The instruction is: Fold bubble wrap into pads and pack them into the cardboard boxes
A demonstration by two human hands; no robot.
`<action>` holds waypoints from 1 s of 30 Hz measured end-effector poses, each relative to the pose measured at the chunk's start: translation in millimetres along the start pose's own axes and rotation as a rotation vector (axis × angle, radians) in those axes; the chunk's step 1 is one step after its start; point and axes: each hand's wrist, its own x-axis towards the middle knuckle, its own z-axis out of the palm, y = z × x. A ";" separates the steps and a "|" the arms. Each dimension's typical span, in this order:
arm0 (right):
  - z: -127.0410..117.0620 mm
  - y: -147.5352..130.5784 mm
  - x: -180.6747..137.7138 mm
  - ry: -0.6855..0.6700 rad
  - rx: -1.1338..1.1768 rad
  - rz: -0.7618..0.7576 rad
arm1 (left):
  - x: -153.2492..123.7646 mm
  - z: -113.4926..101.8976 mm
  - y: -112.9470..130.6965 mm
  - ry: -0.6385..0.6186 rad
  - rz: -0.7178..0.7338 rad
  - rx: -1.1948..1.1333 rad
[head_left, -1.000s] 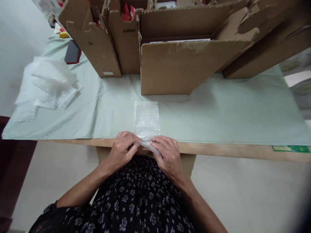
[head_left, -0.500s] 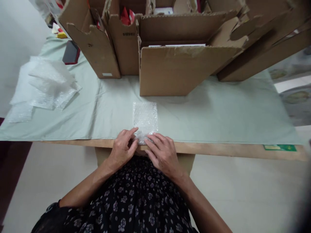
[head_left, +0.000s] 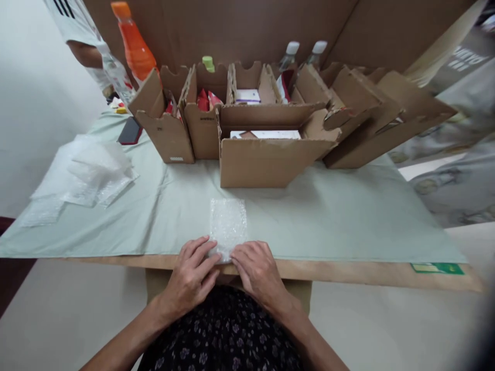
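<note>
Left hand (head_left: 191, 275) and right hand (head_left: 255, 272), fingers flat and spread, press the near end of a bubble-wrap sheet (head_left: 228, 224) at the table's (head_left: 348, 216) front edge, before open cardboard boxes (head_left: 266, 154).

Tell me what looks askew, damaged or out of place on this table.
The cardboard boxes at the right lean and overlap instead of standing square. The bubble wrap pile at far left is crumpled. The bubble wrap sheet under the left hand and right hand lies flat.
</note>
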 end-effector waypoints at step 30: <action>-17.7 3.5 -7.0 -0.029 0.161 0.141 | 17.6 -0.4 -4.1 -0.012 -0.103 -0.220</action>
